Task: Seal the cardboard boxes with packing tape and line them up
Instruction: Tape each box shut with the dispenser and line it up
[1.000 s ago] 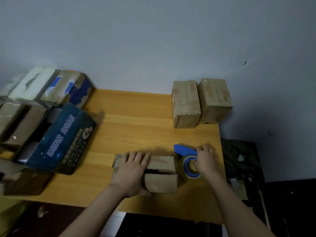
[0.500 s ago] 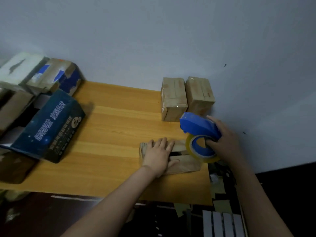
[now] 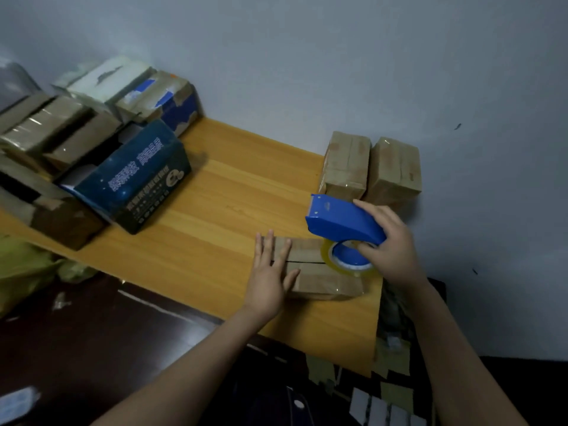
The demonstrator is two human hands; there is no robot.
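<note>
Left hand point(image 3: 270, 272) flat, fingers straight, pinning the small cardboard box point(image 3: 322, 281) near the bench's point(image 3: 230, 192) front right edge; right hand point(image 3: 392, 241) wrapped round the blue tape dispenser point(image 3: 341, 221) over its seam; box looks light and slidey, so I'd hold it down by the top.

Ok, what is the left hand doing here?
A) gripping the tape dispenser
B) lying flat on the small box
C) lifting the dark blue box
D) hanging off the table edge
B: the left hand lies with straight fingers on the box, while the right hand grips the dispenser.
</note>
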